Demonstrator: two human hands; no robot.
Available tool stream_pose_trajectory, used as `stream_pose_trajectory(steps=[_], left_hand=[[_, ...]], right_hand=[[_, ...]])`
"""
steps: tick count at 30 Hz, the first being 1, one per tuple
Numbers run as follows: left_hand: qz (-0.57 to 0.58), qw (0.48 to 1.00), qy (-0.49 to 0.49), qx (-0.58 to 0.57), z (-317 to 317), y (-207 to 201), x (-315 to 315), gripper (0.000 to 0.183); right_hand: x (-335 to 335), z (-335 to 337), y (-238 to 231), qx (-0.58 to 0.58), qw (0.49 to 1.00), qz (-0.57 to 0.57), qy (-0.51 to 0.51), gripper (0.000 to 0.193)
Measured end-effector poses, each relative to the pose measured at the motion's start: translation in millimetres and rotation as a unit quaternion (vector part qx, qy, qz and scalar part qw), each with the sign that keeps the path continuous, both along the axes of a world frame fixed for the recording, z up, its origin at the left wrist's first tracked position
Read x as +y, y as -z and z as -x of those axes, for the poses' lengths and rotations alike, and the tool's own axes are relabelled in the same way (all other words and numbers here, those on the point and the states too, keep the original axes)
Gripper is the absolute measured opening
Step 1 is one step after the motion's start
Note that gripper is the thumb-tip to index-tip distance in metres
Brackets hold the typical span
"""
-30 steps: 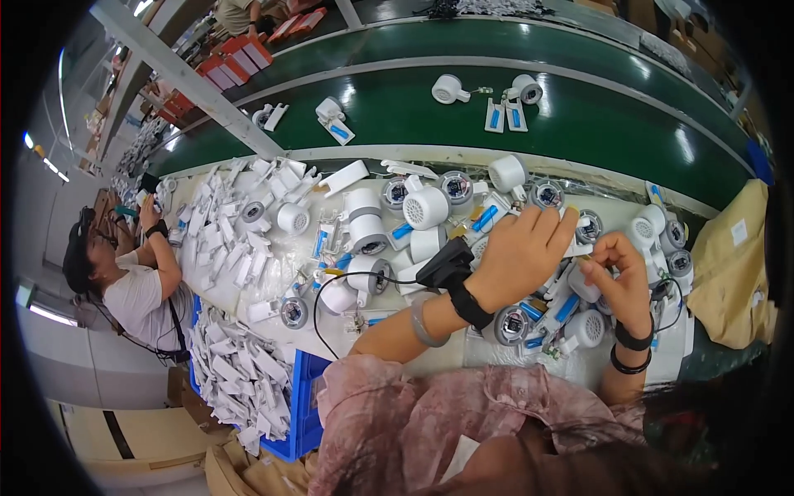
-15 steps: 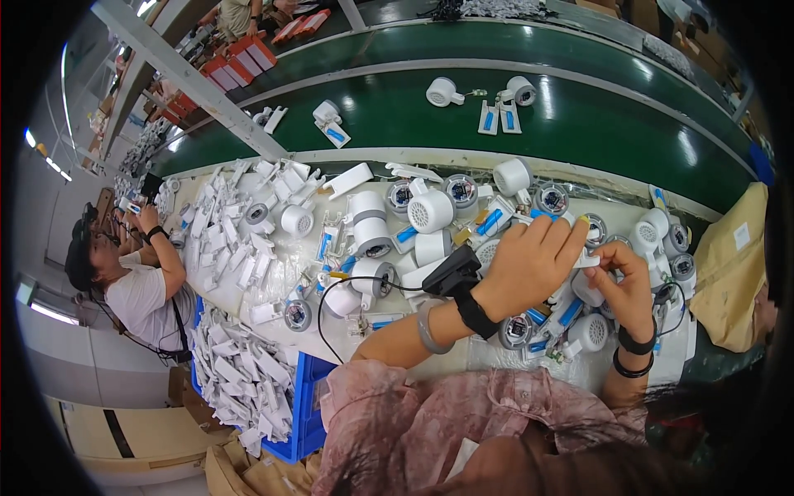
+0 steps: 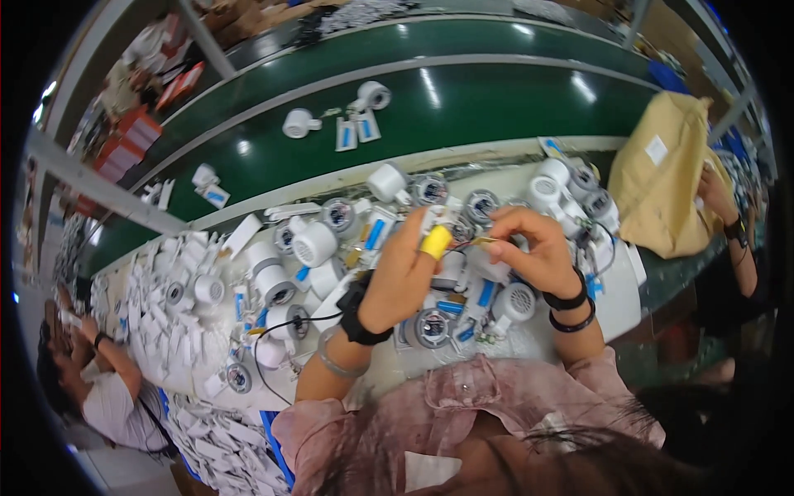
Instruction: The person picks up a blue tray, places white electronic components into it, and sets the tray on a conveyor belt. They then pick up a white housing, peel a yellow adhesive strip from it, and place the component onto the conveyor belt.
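My left hand (image 3: 399, 285), a yellow cover (image 3: 436, 241) on its thumb, is closed on a white plastic piece (image 3: 428, 221) that its fingers mostly hide. Close by on the right, my right hand (image 3: 538, 252) pinches a small yellowish wired part (image 3: 481, 240) between thumb and fingertips. Thin wires seem to run between the two hands, though blur hides where they end. Below and around the hands lie white round housings (image 3: 514, 302) with slotted fronts, a grey-ringed unit with a circuit board (image 3: 432, 328), and parts with blue cells (image 3: 486, 293).
A heap of white plastic pieces (image 3: 169, 306) covers the table's left side, above a blue crate (image 3: 273, 438) of similar pieces. The green conveyor (image 3: 496, 107) carries several housings. A tan bag (image 3: 653, 190) stands right, near another person's hand (image 3: 718, 194); a co-worker (image 3: 116, 388) sits left.
The view has swung right, so the scene shifts left and more of the tan bag shows. My hands have drawn apart slightly, with the small wired part now visible at my right fingertips.
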State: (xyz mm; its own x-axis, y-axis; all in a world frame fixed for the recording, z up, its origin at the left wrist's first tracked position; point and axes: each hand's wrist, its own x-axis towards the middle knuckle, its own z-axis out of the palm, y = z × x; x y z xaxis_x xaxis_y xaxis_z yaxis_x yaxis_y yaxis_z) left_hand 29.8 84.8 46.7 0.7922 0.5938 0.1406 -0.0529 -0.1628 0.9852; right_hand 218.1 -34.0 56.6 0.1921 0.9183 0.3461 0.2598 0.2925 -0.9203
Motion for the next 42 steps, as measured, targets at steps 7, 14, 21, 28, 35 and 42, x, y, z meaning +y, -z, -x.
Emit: stream_pose_trajectory(steps=[7,14,21,28,35,42], left_hand=[[-0.024,0.999,-0.037,0.002,2,-10,-3,0.032],[-0.045,0.998,-0.047,0.01,3,-14,-12,0.032],[-0.039,0.998,-0.043,0.008,-3,-10,-13,0.031],[0.098,0.994,-0.04,0.004,-2,-13,-18,0.033],[0.128,0.99,-0.021,-0.058,-1,-9,-17,0.038],[0.158,0.987,0.011,-0.028,2,-13,-17,0.046]], right_hand=[[5,-11,-3,-0.114,0.986,-0.022,-0.12,0.013],[6,-7,6,-0.147,0.983,-0.069,-0.088,0.017],[10,7,12,-0.412,0.869,-0.222,0.16,0.01],[3,15,6,-0.44,0.819,-0.323,0.175,0.008],[-1,23,3,-0.416,0.824,-0.353,0.151,0.008],[1,18,0,-0.367,0.872,-0.28,0.162,0.015]])
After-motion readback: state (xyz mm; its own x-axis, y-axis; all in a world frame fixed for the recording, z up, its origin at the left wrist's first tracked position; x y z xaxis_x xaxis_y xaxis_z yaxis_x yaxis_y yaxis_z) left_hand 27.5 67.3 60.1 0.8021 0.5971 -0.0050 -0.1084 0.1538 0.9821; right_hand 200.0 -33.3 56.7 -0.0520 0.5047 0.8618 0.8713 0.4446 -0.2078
